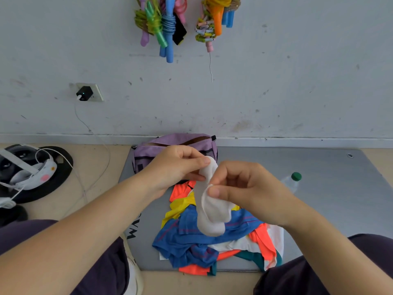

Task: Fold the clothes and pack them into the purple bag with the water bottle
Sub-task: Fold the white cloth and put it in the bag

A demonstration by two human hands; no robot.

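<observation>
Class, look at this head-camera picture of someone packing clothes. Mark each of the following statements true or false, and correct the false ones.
1. Both hands hold a white sock. True: the left hand and right hand each pinch it.
2. The purple bag is zipped shut. False: its top is open.
3. The water bottle is inside the bag. False: it lies on the grey mat, right of the hands.
4. A pile of clothes lies unfolded on the mat. True.
5. Jump ropes lie on the floor. False: they hang on the wall.
</observation>
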